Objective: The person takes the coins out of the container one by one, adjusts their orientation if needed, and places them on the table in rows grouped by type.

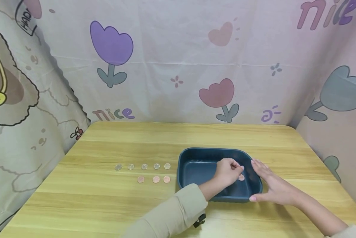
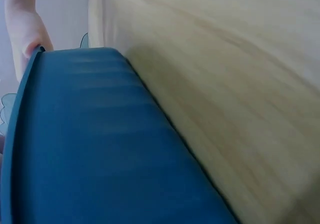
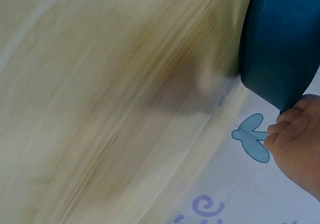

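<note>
Over the tray's [image 1: 187,158] right half the left hand [image 1: 228,171] hung, fingers curled — pinching a copper coin [image 1: 241,177] just right of its fingertips, I think; right hand [image 1: 270,185] lay flat-fingered against the right rim.

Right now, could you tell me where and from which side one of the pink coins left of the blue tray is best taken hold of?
Take the pink coin nearest the tray by its rim, coming straight down from above. It lies flat on the table, so no side offers an edge; a fingertip grip across opposite edges probably works best. The neighbouring coin lies apart from it, leaving room for fingers.
</note>
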Demonstrator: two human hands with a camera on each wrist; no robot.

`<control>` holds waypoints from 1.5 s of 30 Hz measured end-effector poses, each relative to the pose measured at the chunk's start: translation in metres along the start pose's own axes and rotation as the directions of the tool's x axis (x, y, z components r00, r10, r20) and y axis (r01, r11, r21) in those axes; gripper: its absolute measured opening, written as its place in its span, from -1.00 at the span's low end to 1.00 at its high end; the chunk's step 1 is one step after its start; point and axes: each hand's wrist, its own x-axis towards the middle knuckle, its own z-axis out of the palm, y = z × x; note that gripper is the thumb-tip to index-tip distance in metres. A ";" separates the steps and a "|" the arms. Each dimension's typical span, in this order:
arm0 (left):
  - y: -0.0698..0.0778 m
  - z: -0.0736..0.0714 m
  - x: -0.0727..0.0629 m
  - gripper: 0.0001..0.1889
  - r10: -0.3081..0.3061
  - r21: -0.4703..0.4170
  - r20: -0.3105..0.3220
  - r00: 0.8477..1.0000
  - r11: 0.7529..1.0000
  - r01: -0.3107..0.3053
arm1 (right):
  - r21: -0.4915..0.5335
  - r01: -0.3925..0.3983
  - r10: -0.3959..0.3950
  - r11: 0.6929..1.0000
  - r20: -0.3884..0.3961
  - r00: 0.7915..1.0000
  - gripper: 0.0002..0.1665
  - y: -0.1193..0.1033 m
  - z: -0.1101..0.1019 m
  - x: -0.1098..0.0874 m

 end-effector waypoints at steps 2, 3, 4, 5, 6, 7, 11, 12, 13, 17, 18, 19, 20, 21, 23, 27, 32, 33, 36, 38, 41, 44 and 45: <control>0.002 0.005 0.003 -0.86 -0.033 0.017 0.019 0.999 0.999 0.033 | 0.001 0.000 0.000 1.000 0.002 1.000 0.30 0.000 0.000 0.000; 0.002 0.008 0.005 -0.86 -0.045 0.029 0.025 0.999 0.999 0.045 | 0.001 0.000 0.000 1.000 0.004 1.000 0.29 0.000 0.000 0.000; 0.002 0.010 0.007 -0.86 -0.055 0.045 0.030 0.998 0.998 0.054 | 0.003 -0.002 0.002 1.000 0.005 1.000 0.29 0.000 0.000 0.001; 0.003 0.013 0.009 -0.86 -0.066 0.073 0.028 0.997 0.995 0.064 | 0.003 -0.003 0.003 1.000 0.006 1.000 0.29 0.000 0.000 0.001; 0.003 0.015 0.011 -0.85 -0.081 0.105 0.023 0.996 0.991 0.078 | 0.001 -0.003 0.003 1.000 0.005 1.000 0.29 0.000 -0.001 0.001; 0.003 0.017 0.013 -0.85 -0.093 0.134 0.024 0.995 0.987 0.089 | -0.003 -0.004 0.004 1.000 0.004 1.000 0.29 0.001 -0.001 0.001; 0.003 0.021 0.021 -0.86 -0.151 0.258 0.033 0.988 0.956 0.137 | -0.006 -0.009 0.009 1.000 0.013 1.000 0.30 0.001 -0.002 0.002; 0.003 0.022 0.023 -0.88 -0.158 0.304 0.042 0.986 0.943 0.138 | -0.007 -0.009 0.009 1.000 0.014 1.000 0.30 0.001 -0.002 0.002; 0.002 0.022 0.024 -0.90 -0.160 0.357 0.054 0.986 0.925 0.131 | -0.006 -0.010 0.010 1.000 0.016 1.000 0.30 0.001 -0.002 0.002; -0.003 0.023 0.029 -0.95 -0.147 0.552 0.105 0.984 0.832 0.065 | -0.007 -0.008 0.008 1.000 0.017 1.000 0.30 0.000 -0.002 0.003; -0.004 0.024 0.030 -0.95 -0.141 0.592 0.120 0.983 0.805 0.043 | -0.007 -0.007 0.008 1.000 0.017 1.000 0.30 0.000 -0.002 0.003; -0.005 0.024 0.031 -0.94 -0.139 0.622 0.139 0.980 0.783 0.023 | -0.005 -0.008 0.008 1.000 0.018 1.000 0.30 0.000 -0.002 0.003; -0.006 0.024 0.031 -0.94 -0.137 0.647 0.160 0.977 0.762 0.001 | -0.005 -0.008 0.008 1.000 0.017 1.000 0.30 0.000 -0.001 0.003; -0.007 0.024 0.031 -0.94 -0.133 0.670 0.181 0.974 0.742 -0.024 | -0.003 -0.008 0.008 1.000 0.016 1.000 0.30 0.000 -0.001 0.002; -0.008 0.023 0.032 -0.93 -0.122 0.706 0.221 0.968 0.705 -0.073 | 0.000 -0.007 0.007 1.000 0.013 1.000 0.30 -0.001 -0.001 0.002; -0.009 0.021 0.032 -0.94 -0.107 0.742 0.279 0.954 0.654 -0.144 | 0.003 -0.004 0.004 1.000 0.008 1.000 0.30 -0.001 -0.001 0.002; -0.008 0.018 0.030 -0.82 -0.085 0.771 0.309 0.947 0.606 -0.197 | -0.004 0.003 -0.003 1.000 0.007 1.000 0.30 0.000 -0.001 0.002; -0.008 0.018 0.029 -0.80 -0.075 0.780 0.314 0.946 0.589 -0.212 | -0.008 0.006 -0.006 1.000 0.004 1.000 0.30 0.000 0.000 0.002; -0.009 0.016 0.028 -0.75 -0.058 0.793 0.333 0.941 0.557 -0.247 | -0.019 0.012 -0.012 1.000 -0.006 1.000 0.30 0.001 0.000 0.001; -0.011 0.016 0.027 -0.72 -0.058 0.789 0.349 0.935 0.556 -0.260 | -0.021 0.011 -0.011 1.000 -0.008 1.000 0.30 0.001 0.000 0.001; -0.012 0.013 0.027 -0.73 -0.065 0.775 0.379 0.923 0.567 -0.278 | -0.023 0.009 -0.009 1.000 -0.009 1.000 0.30 0.001 0.000 0.001; -0.012 0.011 0.026 -0.76 -0.068 0.764 0.400 0.914 0.576 -0.291 | -0.026 0.007 -0.007 1.000 -0.013 1.000 0.30 0.002 0.000 0.001; -0.012 0.011 0.026 -0.77 -0.069 0.764 0.403 0.913 0.575 -0.294 | -0.026 0.007 -0.008 1.000 -0.015 1.000 0.30 0.002 0.000 0.001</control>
